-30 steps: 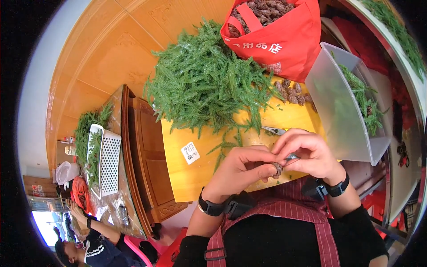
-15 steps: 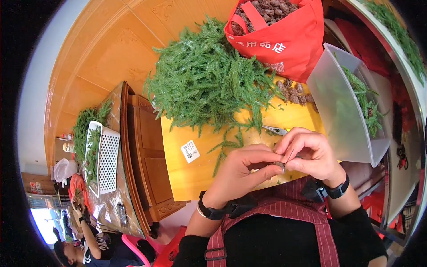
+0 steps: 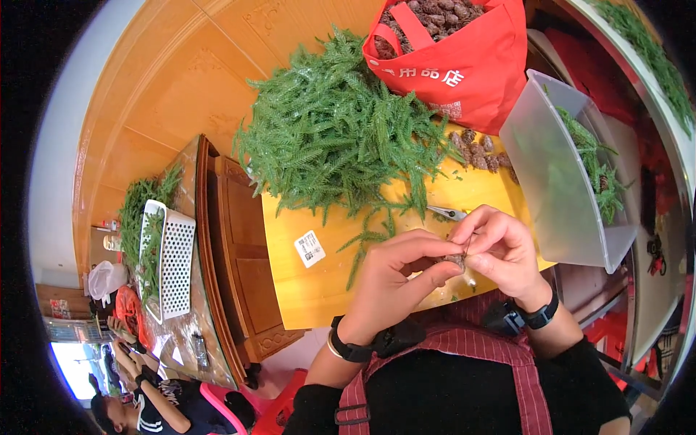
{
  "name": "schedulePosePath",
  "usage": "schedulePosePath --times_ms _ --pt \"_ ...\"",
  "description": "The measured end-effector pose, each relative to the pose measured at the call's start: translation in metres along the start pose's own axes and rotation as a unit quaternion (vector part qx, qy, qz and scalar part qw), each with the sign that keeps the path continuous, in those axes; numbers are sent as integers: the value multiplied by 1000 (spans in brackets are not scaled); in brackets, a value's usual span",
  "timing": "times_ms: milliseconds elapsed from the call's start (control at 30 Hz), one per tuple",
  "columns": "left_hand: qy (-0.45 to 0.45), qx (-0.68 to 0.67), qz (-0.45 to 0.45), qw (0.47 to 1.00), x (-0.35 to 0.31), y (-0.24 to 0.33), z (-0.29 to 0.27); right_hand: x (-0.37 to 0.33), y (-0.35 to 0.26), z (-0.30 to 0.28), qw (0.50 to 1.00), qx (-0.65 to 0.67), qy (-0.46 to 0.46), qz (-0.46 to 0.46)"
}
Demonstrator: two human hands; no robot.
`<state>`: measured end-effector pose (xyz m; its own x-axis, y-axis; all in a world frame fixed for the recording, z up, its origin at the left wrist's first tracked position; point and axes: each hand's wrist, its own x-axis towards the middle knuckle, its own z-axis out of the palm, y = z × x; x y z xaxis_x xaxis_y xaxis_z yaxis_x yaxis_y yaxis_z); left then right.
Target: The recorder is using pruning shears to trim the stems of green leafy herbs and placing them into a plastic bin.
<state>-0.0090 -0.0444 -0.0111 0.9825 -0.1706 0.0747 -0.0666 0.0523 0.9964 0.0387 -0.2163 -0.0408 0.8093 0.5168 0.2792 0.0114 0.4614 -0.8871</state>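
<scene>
Brown pine cone pinched in left hand, thin strand gripped by right hand, green sprigs heaped at eleven o'clock from both

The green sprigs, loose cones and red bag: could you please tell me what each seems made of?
Sprigs: probably plastic, slightly glossy, given uniform needles and glints.
Cones: woody-looking, matte brown, with overlapping scales; real or imitation, I cannot tell.
Bag: likely matte fabric, judging by soft folds.
</scene>
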Motion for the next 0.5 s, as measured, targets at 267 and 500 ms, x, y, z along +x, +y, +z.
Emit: schedulePosePath --times_ms 267,500 --pt "13 -126 -18 992 1 -11 2 3 -9 -3 972 -219 -22 -81" --pt "34 -59 -4 998 4 -12 5 6 -19 -7 977 -213 -18 -13"
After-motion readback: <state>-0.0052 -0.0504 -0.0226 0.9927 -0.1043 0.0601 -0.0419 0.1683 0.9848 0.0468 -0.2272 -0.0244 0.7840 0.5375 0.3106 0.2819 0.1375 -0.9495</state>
